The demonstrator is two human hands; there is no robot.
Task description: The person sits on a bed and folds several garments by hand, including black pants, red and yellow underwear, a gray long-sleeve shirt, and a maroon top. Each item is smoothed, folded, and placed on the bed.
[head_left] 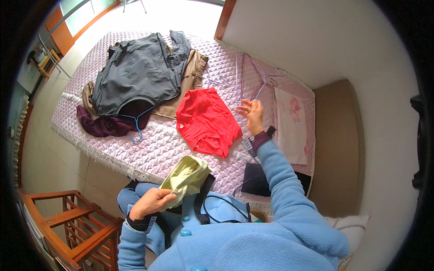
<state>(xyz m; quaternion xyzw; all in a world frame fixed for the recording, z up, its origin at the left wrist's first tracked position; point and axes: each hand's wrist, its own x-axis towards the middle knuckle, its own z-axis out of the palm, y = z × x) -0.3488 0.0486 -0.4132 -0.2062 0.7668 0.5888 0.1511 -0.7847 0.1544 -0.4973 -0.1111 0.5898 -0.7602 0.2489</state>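
Observation:
My left hand [154, 203] is closed on the edge of a light green cloth garment [187, 174], which hangs bunched over my lap at the near side of the bed; its exact kind does not show. My right hand [253, 114] reaches out over the bed with its fingers apart and nothing in them. To its left lie red briefs [208, 119], spread flat. Just beyond that hand are pale purple clothes hangers [263, 81]. A dark grey long-sleeved top [138, 72] lies farther left, with a blue hanger [136, 121] at its neckline.
Brown clothing [193, 72] and a dark purple garment [101, 124] lie under the grey top. The quilted pink bedspread [158, 158] has a lace edge. A white cloth with pink print [289, 135] and a black cloth [255, 179] lie right. A wooden chair [74, 221] stands lower left.

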